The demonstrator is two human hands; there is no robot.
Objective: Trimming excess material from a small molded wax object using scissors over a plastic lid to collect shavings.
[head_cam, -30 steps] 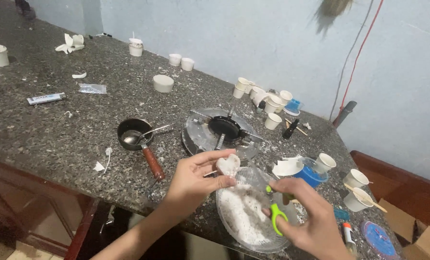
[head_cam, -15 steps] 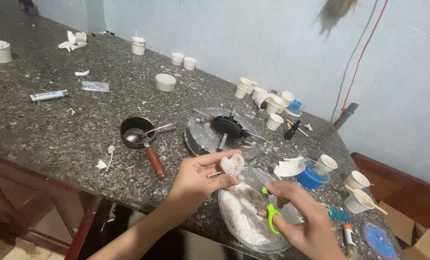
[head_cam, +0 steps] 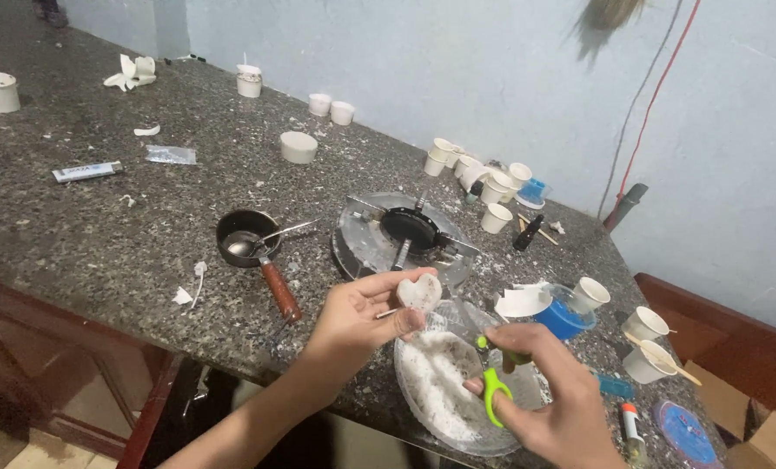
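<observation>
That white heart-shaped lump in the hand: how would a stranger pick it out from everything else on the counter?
Find the round metal burner in the middle of the speckled stone counter. Just in front of it, above a clear bowl of white flakes, the left hand pinches the heart-shaped lump. Unlike the white cups around, it is solid, notched on top, and held off the counter.

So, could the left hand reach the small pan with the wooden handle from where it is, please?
Probably yes: the pan lies unobstructed beside the left hand, but its fingers hold a white heart-shaped piece.
</observation>
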